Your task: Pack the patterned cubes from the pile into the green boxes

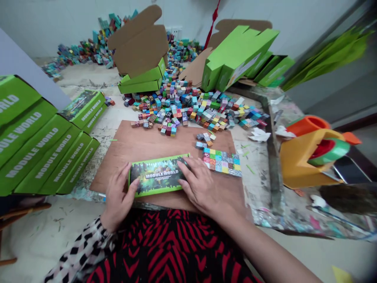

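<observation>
A flat green box (159,177) with a dark picture lid reading "MODULE WORLD" lies closed on the brown board (114,153) in front of me. My left hand (120,192) grips its left end, with the thumb on the lid and the fingers along the side. My right hand (200,184) holds the right end, its fingers over the lid and the thumb by the front edge. Just beyond that hand, a block of small patterned cubes (222,161) sits in neat rows. A few loose cubes (205,138) lie behind the block.
Stacked green boxes (44,145) rise at the left. A large heap of coloured cubes (176,102) spreads behind the board, with open cartons (141,51) and upright green boxes (235,59) around it. To the right stands a yellow tape dispenser (297,161) beyond a dark raised rail (273,165).
</observation>
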Demonstrator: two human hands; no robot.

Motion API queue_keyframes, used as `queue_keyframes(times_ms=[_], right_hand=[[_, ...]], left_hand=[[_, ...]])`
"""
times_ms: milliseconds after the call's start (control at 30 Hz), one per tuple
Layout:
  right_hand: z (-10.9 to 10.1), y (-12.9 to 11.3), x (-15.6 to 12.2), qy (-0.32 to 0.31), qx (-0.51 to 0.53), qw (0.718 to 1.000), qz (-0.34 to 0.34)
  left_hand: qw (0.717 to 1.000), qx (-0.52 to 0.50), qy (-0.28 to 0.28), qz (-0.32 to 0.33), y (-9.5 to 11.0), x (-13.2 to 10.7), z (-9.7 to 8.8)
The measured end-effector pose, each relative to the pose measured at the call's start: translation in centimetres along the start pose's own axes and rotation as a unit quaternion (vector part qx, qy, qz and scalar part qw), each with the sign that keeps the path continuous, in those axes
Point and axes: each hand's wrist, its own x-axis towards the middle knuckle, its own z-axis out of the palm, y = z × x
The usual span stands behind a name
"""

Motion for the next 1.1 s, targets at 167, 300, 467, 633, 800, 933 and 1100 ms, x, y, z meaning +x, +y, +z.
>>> queue_keyframes(times_ms=[167,300,467,633,800,933,1100], right_hand=[[2.0,-1.6,2.1,-0.093,-0.034,0.995,-0.013],[2.9,-1.8,2.1,-0.087,-0.039,0.995,-0.018],[1.6,-0.6,0.9,-0.015,-0.015,1.0,0.019],[0.4,0.4,-2.2,0.051,0.032,0.969,0.239],[0.5,-0.5,-3.3,-0.018,0.191,0.922,0.337],[-0.7,-1.8,-2.1,0.031,0.172,0.938,0.3],[-5.0,-3.4,1.4,0.078,0.144,0.968,0.188]], left_hand=[[0.993,-0.044,-0.078,-0.071,-0.3,-0.3,2.8],[0.99,-0.068,-0.082,-0.096,0.0,-0.4,3.2],[0.948,-0.204,-0.024,-0.242,-0.1,-1.1,3.0],[0.856,-0.39,0.043,-0.338,-0.9,-1.0,3.2],[0.785,-0.465,0.03,-0.407,-0.3,0.2,3.3],[0.748,-0.502,0.055,-0.431,0.8,0.7,2.4],[0.7,-0.544,0.132,-0.443,1.4,1.5,-0.2]])
